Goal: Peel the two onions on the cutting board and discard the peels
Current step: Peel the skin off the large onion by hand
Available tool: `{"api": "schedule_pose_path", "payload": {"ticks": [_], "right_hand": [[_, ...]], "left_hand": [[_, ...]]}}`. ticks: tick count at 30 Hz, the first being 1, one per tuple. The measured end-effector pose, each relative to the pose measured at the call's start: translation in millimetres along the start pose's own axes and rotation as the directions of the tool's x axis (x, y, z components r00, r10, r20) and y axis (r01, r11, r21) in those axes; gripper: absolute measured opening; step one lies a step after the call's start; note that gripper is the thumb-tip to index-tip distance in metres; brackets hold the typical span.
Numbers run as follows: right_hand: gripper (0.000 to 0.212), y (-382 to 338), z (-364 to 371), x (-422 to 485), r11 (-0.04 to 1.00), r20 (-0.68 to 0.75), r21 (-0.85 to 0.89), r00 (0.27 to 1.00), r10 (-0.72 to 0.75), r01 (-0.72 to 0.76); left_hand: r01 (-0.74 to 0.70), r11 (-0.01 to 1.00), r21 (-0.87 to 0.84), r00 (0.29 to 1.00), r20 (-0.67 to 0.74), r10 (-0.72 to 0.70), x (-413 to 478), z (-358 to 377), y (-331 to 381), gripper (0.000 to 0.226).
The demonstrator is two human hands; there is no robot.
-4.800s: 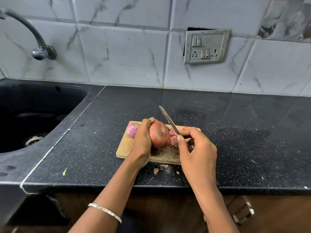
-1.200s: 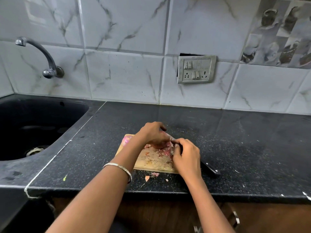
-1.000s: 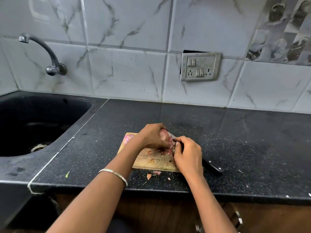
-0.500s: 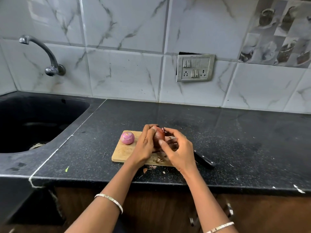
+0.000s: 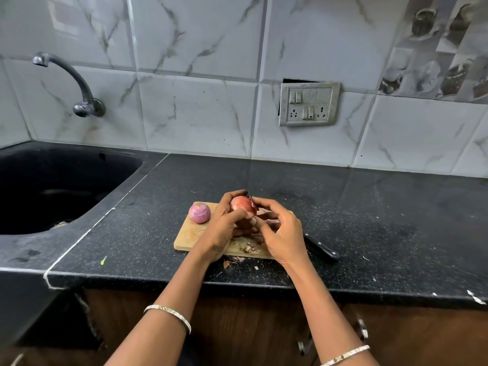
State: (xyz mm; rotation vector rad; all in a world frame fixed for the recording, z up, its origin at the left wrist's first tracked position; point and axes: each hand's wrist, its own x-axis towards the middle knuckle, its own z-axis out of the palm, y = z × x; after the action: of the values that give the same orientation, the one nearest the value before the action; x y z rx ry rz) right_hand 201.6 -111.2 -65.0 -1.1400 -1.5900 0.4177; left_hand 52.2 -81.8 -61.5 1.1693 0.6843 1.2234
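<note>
A wooden cutting board (image 5: 190,235) lies near the counter's front edge. On its far left corner sits a peeled pink onion (image 5: 199,212). My left hand (image 5: 224,228) grips a reddish onion (image 5: 242,204) just above the board, fingers curled round its left side. My right hand (image 5: 281,233) is at the onion's right side, fingertips on its skin, where a loose flap of peel sticks up. Peel scraps (image 5: 248,249) lie on the board's near edge and on the counter in front of it.
A black-handled knife (image 5: 320,250) lies on the black counter (image 5: 369,220) right of the board, its blade hidden behind my right hand. A dark sink (image 5: 52,191) with a wall tap (image 5: 79,88) is at the left. A switch plate (image 5: 309,104) sits on the tiled wall.
The knife has been put down on the counter since the earliest frame. Both hands have lifted the reddish onion slightly off the board, uncovering the peeled onion at the left.
</note>
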Motion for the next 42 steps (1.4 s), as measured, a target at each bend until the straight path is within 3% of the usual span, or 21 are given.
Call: {"api": "schedule_pose_path", "payload": {"ticks": [4,8,12,15,19,24,29,33,37,42], "right_hand": [[0.022,5,2,2,0.995,-0.068,0.097,0.997,0.043,-0.036],[0.015,6,2,1,1.000,-0.153,0.023,0.988,0.009,-0.006],[0.014,2,1,0,0.997,-0.218,-0.071,0.976,-0.022,0.007],[0.014,3,2,-1,0.994,-0.257,-0.109,0.966,-0.029,0.001],[0.049,1,5,-1,0.986,-0.190,-0.158,0.981,0.020,-0.051],[0.025,-5,5,-3,0.996,-0.123,-0.090,0.992,0.012,-0.024],[0.035,-5,7,-1,0.991,-0.017,-0.087,0.995,0.097,-0.098],[0.039,-7,6,-2,0.987,-0.027,-0.064,0.989,0.144,-0.146],[0.027,-8,5,-2,0.990,-0.031,-0.058,0.991,0.129,-0.131],[0.044,-10,5,-3,0.988,0.019,-0.129,0.996,0.091,-0.088]], "left_hand": [[-0.015,0.999,0.031,1.000,-0.005,0.015,-1,1,0,0.063],[-0.081,0.974,0.210,0.996,-0.012,0.085,-5,-2,-2,0.069],[-0.170,0.944,0.283,0.983,-0.016,0.182,-11,-2,-2,0.082],[-0.224,0.904,0.364,0.964,-0.055,0.261,-11,-5,-5,0.075],[-0.272,0.815,0.512,0.927,-0.089,0.365,-8,-2,-5,0.074],[-0.295,0.663,0.688,0.877,-0.081,0.474,-5,-3,-11,0.075],[-0.285,0.602,0.746,0.844,-0.102,0.527,-4,-3,-13,0.073],[-0.263,0.577,0.773,0.855,-0.090,0.511,-4,-4,-14,0.076],[-0.248,0.578,0.777,0.883,-0.064,0.465,-6,-5,-13,0.082],[-0.236,0.550,0.801,0.905,-0.026,0.425,-8,-2,-12,0.080]]}}
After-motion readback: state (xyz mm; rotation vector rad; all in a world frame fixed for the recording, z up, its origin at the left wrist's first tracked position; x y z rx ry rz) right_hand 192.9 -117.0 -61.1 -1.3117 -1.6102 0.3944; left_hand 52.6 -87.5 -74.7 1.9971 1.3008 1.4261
